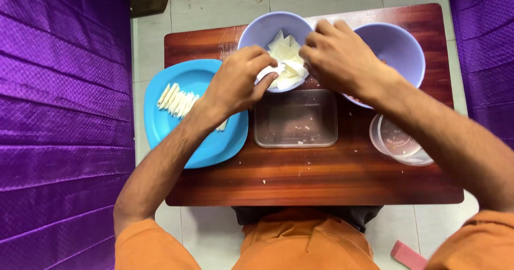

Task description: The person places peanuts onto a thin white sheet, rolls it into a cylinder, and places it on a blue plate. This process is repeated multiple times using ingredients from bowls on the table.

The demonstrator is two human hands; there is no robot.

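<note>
Pinching one white wrapper (269,73) between left hand (235,82) and right hand (337,56), both grips closed on it over the wrapper bowl (257,32), with a row of folded pieces (176,100) done on the blue plate (160,125) and many sheets left.

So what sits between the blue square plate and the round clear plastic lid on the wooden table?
In the head view, a clear rectangular plastic container sits between the blue square plate and round clear lid.

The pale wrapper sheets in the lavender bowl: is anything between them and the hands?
Nothing visible. The left hand and right hand both already touch the thin pale wrapper sheets in the round lavender bowl.
</note>
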